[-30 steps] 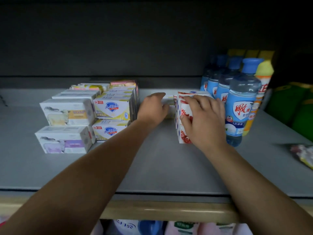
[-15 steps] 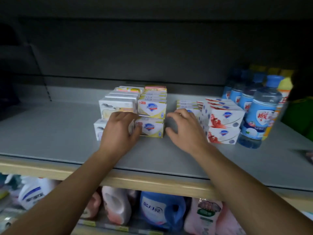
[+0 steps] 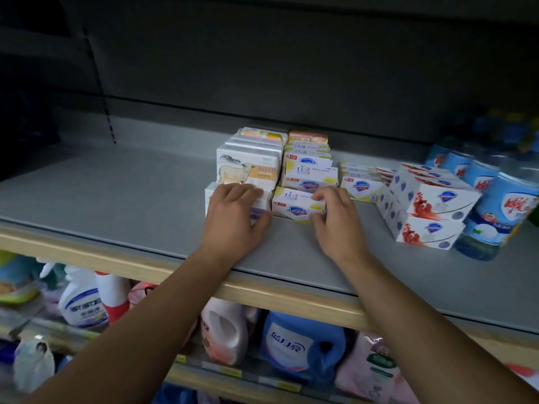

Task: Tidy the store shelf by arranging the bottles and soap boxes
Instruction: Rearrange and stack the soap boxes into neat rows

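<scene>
On the grey shelf (image 3: 116, 199) stand stacks of soap boxes. My left hand (image 3: 236, 217) grips the lower white and purple soap box (image 3: 211, 193) at the front of the left stack, under a white box with a cow picture (image 3: 248, 170). My right hand (image 3: 335, 220) pinches the right end of a yellow and white soap box (image 3: 294, 204) at the front of the middle stack. To the right stand red and white soap boxes (image 3: 428, 211) in two layers, then blue water bottles (image 3: 495, 217).
More yellow soap boxes (image 3: 360, 185) lie behind my right hand. The shelf's wooden front edge (image 3: 277, 293) runs below my wrists. A lower shelf holds detergent bottles (image 3: 294, 348) and a spray bottle (image 3: 81, 304). A dark back panel closes the shelf.
My view shifted left and down. My left hand settled onto the purple box, and my right hand moved left from beside the middle stack to pinch the yellow box's right end.
</scene>
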The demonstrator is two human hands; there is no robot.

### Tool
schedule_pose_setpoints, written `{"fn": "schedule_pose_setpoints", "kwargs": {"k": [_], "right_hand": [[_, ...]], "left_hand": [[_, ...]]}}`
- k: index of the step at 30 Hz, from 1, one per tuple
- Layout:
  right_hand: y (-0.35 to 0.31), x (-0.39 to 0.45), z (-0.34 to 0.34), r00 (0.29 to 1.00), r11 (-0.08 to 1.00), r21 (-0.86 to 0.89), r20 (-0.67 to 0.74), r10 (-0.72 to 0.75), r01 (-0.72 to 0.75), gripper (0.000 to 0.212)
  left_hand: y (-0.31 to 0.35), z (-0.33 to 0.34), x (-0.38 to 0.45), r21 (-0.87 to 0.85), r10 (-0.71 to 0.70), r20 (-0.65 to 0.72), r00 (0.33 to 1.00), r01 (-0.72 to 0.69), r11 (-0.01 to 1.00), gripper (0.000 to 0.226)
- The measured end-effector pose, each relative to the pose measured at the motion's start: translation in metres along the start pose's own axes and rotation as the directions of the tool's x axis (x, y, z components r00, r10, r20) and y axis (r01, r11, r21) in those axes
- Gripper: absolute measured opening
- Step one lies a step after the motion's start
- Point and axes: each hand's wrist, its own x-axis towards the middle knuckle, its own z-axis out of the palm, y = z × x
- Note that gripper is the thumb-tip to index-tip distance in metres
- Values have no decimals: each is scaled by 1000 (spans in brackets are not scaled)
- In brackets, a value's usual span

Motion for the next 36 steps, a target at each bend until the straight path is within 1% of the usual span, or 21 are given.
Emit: {"fn": "schedule_pose_setpoints", "kwargs": {"k": [2,4,6,8,10,13,16,18,20,22,24,25,26,27,30,31,32,33,34,35,36], "right_hand": [[0,1,-2,1000,997,76,-11,22,-21,32],[-2,3,-4,998,978,198,0,60,-59,31],[-5,3,-6,993,935,335,18,120,-119,30],[-8,-1,-10,985,887,432,38,166,-167,30],[-9,-6,-14,980,856,478,59,190,-195,28],[-11,-13,-21,974,830,512,64,219,-221,24],[-13,-20,-26,975,811,545,63,213,-212,24],[-15,-25,-28,975,800,560,70,213,-215,28],[-16,-29,-29,966,777,582,69,247,-240,31],[-16,-32,-31,946,727,626,59,318,-283,29],[-16,-34,-33,910,613,716,77,407,-335,24],[-17,-35,-35,890,531,767,112,442,-360,22],[-16,-36,-37,872,458,801,155,464,-385,19],[-15,-37,-39,859,407,817,195,473,-409,18],[-9,-44,-49,852,272,853,310,422,-446,14],[-7,-46,-51,860,209,874,342,378,-439,14],[-5,-49,-53,875,170,887,361,324,-429,14],[-4,-51,-54,890,171,891,368,270,-421,16],[-4,-53,-53,899,206,885,372,229,-418,18],[-4,-54,-52,903,251,872,376,207,-421,18],[-5,-55,-51,903,297,855,377,207,-425,15]], "left_hand": [[1,0,0,3,0,8,1000,0,1000,42],[1,-1,0,5,-2,16,1000,2,1000,43],[2,-3,0,3,-5,18,1000,5,1000,45],[5,-4,-1,-8,0,14,1000,0,1000,48],[7,-5,-1,-19,13,-1,1000,-13,1000,48],[10,-7,-2,-37,40,-50,998,-42,998,39],[14,-7,-4,-70,114,-106,988,-122,990,28],[16,-9,-6,-85,152,-105,983,-161,983,27],[18,-11,-8,-102,189,-100,977,-199,975,30],[21,-15,-10,-148,263,-86,961,-273,951,39],[24,-19,-14,-249,323,-1,947,-313,917,58],[25,-20,-16,-315,325,52,944,-294,903,66],[27,-21,-18,-380,307,103,946,-248,891,71],[31,-20,-20,-440,270,143,952,-183,879,74],[46,-15,-26,-580,56,205,977,76,811,70],[49,-12,-25,-622,-26,238,971,173,764,67],[49,-11,-23,-666,-94,281,955,265,698,63],[49,-10,-22,-709,-144,325,935,341,617,59],[47,-11,-20,-736,-182,363,914,401,546,60],[45,-11,-19,-741,-209,388,897,439,508,65],[43,-13,-19,-729,-232,407,883,468,500,70]]}}
